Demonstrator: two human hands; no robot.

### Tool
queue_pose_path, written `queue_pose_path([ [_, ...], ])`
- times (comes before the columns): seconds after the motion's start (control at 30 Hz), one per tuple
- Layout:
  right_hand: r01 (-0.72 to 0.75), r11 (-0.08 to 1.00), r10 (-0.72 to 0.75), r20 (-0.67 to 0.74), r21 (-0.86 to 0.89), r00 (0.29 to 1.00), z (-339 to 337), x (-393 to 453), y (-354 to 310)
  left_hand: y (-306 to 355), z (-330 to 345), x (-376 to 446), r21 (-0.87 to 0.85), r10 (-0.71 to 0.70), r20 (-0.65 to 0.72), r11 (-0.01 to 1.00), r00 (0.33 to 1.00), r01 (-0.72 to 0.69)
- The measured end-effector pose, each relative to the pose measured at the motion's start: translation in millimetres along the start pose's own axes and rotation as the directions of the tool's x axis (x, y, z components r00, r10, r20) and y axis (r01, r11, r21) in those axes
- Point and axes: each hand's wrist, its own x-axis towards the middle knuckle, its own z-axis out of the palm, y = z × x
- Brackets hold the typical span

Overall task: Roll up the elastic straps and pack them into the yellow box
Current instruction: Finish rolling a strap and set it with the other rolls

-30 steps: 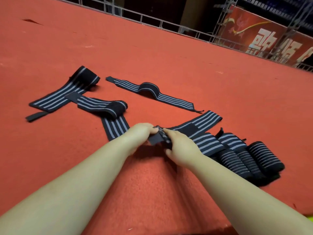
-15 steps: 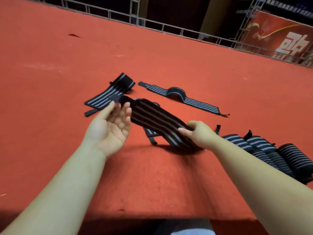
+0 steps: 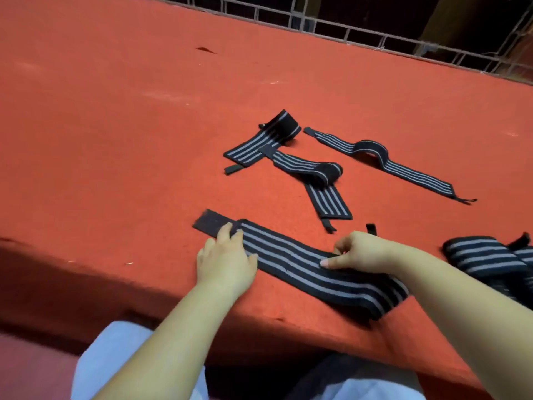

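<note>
The strap (image 3: 302,264), aloft a half-second ago, now lies flat on the surface (image 3: 115,140); left hand (image 3: 225,261) presses its 9 o'clock end with straight fingers, right hand (image 3: 363,251) pinches its middle.

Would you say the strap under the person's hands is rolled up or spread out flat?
Spread flat: the strap lies stretched along the red surface, left hand pressing one end, right hand at the other.

Ribbed woven elastic strap (image 3: 302,267) — matt cloth — on rough, felt-like red carpet (image 3: 144,140).
</note>
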Motion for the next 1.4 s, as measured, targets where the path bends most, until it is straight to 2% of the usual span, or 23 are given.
queue_pose_path([
  [0.07,-0.029,0.999,0.031,0.111,-0.017,0.993,-7,-7,7,2,-2,0,0.195,0.007,-0.001,0.981,1.000,-0.006],
  [0.2,-0.154,0.986,0.169,0.367,-0.072,0.915,-21,-24,26,12,-3,5,0.323,-0.005,0.038,0.947,0.999,-0.007],
  [0.27,-0.180,0.982,0.186,0.424,-0.055,0.887,-27,-34,39,16,0,3,0.332,-0.028,0.073,0.943,0.997,0.003],
  [0.33,-0.178,0.984,0.175,0.370,-0.026,0.913,-35,-45,52,19,2,2,0.343,-0.058,0.088,0.939,0.994,0.024],
  [0.4,-0.186,0.982,0.187,0.247,-0.030,0.951,-45,-56,64,24,0,1,0.428,-0.098,0.129,0.903,0.987,0.034],
  [0.5,-0.207,0.969,0.215,0.054,-0.131,0.975,-58,-70,82,46,-6,-4,0.529,-0.118,0.239,0.848,0.964,-0.027],
  [0.53,-0.214,0.966,0.217,0.001,-0.147,0.976,-60,-73,88,59,-4,-8,0.480,-0.047,0.282,0.872,0.958,-0.099],
  [0.6,-0.214,0.971,0.208,-0.069,-0.109,0.976,-60,-80,100,90,7,-21,0.226,0.233,0.347,0.919,0.908,-0.322],
  [0.67,-0.203,0.977,0.198,-0.076,-0.067,0.977,-60,-88,110,122,26,-40,0.004,0.502,0.372,0.840,0.780,-0.543],
  [0.7,-0.197,0.978,0.194,-0.051,-0.068,0.980,-61,-93,115,135,36,-46,-0.019,0.568,0.397,0.791,0.721,-0.612],
  [0.73,-0.195,0.977,0.194,-0.016,-0.081,0.981,-62,-98,121,145,46,-48,-0.003,0.581,0.431,0.766,0.690,-0.643],
  [0.8,-0.205,0.972,0.209,0.024,-0.112,0.978,-65,-108,132,159,64,-47,0.048,0.545,0.476,0.768,0.690,-0.639],
  [0.87,-0.243,0.965,0.240,-0.039,-0.099,0.970,-68,-116,144,168,74,-43,0.049,0.548,0.463,0.769,0.697,-0.637],
  [1.03,-0.330,0.935,0.303,-0.194,-0.127,0.933,-67,-116,170,185,86,-40,0.026,0.587,0.461,0.741,0.665,-0.671],
  [1.13,-0.347,0.908,0.290,-0.245,-0.233,0.925,-62,-105,168,186,90,-40,0.043,0.577,0.477,0.738,0.663,-0.674],
  [1.23,-0.288,0.915,0.200,-0.305,-0.281,0.931,-55,-90,154,181,85,-33,-0.057,0.611,0.439,0.751,0.659,-0.657],
  [1.3,-0.202,0.960,0.133,-0.318,-0.195,0.939,-50,-78,137,178,79,-21,-0.158,0.617,0.374,0.778,0.692,-0.608],
  [1.4,-0.085,0.994,0.061,-0.309,-0.066,0.949,-44,-53,106,170,69,5,-0.302,0.481,0.283,0.866,0.830,-0.399],
])
